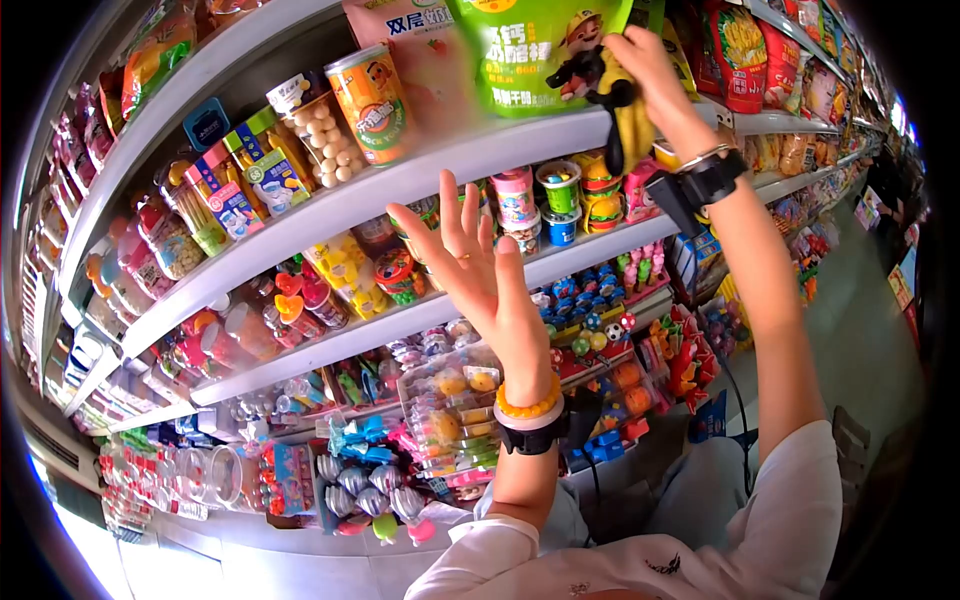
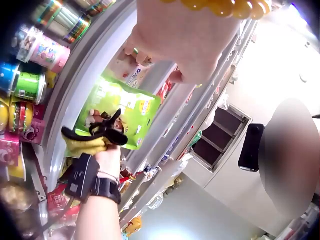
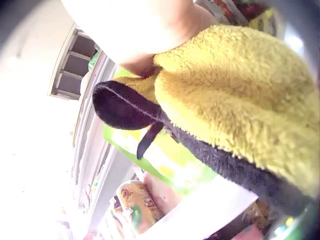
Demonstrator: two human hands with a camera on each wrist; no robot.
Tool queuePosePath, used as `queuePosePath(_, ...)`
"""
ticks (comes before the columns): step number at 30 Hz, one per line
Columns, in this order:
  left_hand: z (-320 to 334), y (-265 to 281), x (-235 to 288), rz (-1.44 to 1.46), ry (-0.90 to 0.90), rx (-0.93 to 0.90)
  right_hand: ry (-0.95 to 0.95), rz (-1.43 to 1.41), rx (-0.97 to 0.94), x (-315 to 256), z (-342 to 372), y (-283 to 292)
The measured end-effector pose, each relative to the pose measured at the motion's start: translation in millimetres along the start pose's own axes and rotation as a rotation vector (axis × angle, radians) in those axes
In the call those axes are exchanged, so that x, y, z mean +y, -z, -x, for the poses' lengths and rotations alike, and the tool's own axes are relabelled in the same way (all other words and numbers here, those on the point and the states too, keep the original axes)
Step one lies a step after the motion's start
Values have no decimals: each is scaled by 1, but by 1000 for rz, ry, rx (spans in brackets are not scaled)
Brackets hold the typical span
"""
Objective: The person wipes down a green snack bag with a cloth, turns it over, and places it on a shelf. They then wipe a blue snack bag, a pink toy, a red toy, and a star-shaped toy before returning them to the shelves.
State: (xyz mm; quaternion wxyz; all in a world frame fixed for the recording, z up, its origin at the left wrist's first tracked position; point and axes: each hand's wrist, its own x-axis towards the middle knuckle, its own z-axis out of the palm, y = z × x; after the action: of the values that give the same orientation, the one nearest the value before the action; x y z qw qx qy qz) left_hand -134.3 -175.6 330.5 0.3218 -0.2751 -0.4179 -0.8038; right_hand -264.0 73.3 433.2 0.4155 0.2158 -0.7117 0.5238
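Note:
My right hand [image 1: 655, 75] is raised at the upper shelf, gripping a fuzzy yellow plush cloth [image 3: 240, 90] with black trim and black bow-like flaps. The cloth hangs down over the shelf's front edge in the head view. Directly behind it stands a large green snack bag [image 1: 515, 55] with a cartoon figure on it. My left hand [image 1: 485, 280] is held up in front of the shelves, fingers spread and nothing in its grasp. Beyond its fingertips are an orange can [image 1: 368, 105] and a jar of round pale sweets [image 1: 322, 140] on the upper shelf.
Below, another shelf carries small tubs [image 1: 560, 190] and burger-shaped toys [image 1: 602, 208]. Lower still are packs of toys and striped silver sweets [image 1: 370, 490]. A pink bag [image 1: 420, 60] stands beside the green one. The grey shelf edge [image 1: 470, 140] runs across the view.

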Motion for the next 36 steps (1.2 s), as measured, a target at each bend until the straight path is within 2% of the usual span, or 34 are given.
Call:
queuePosePath(1,0,2,1,11,10,6,-42,24,-124,-6,3,18)
queuePosePath(3,-3,5,2,37,25,23,76,114,-129,-12,6,35)
queuePosePath(5,-5,7,1,32,21,44,15,558,-68,-27,3,52)
queuePosePath(7,-6,9,0,33,29,41,113,792,-3,-58,9,58)
queuePosePath(8,-6,8,0,32,32,41,228,887,42,-56,7,67)
queuePosePath(9,-6,7,0,35,36,37,195,940,-7,-69,9,78)
queuePosePath(10,-5,7,0,37,40,32,-16,871,-256,-113,10,93)
queuePosePath(12,-3,4,0,35,46,22,-29,429,-139,-150,46,67)
queuePosePath(14,-2,0,1,8,37,25,-167,-33,30,-121,56,86)
queuePosePath(15,-1,-2,1,1,36,24,-307,-22,-94,-105,47,122)
queuePosePath(18,1,-5,-1,47,43,11,-231,-69,-310,-95,63,125)
queuePosePath(19,2,-7,-2,48,49,12,-366,-80,-316,-96,61,117)
queuePosePath(20,3,-9,-3,48,51,10,-503,-219,-308,-89,59,114)
queuePosePath(21,4,-12,-3,26,62,6,-440,-188,-405,-84,55,110)
queuePosePath(23,6,-15,-1,-21,81,-3,-406,-257,-98,-64,53,98)
queuePosePath(24,7,-17,1,-16,76,-6,-375,-236,-256,-81,49,95)
queuePosePath(25,7,-17,1,-6,71,-12,-433,-285,-301,-92,47,93)
queuePosePath(27,8,-18,3,12,65,-19,-442,-362,-208,-60,31,101)
queuePosePath(28,9,-18,3,25,57,-21,-373,-353,-285,-62,27,95)
queuePosePath(29,9,-18,4,37,62,-23,-280,-310,-152,-62,32,82)
queuePosePath(31,8,-17,4,66,70,-27,-155,-358,-122,-21,9,73)
queuePosePath(32,8,-17,4,75,72,-29,-86,-270,-221,-13,-1,76)
queuePosePath(33,9,-17,4,82,74,-31,-166,-273,-203,-37,6,65)
queuePosePath(35,9,-17,4,73,73,-34,-215,-138,-114,4,-29,68)
queuePosePath(36,9,-18,5,57,70,-34,-172,-374,-181,-82,14,45)
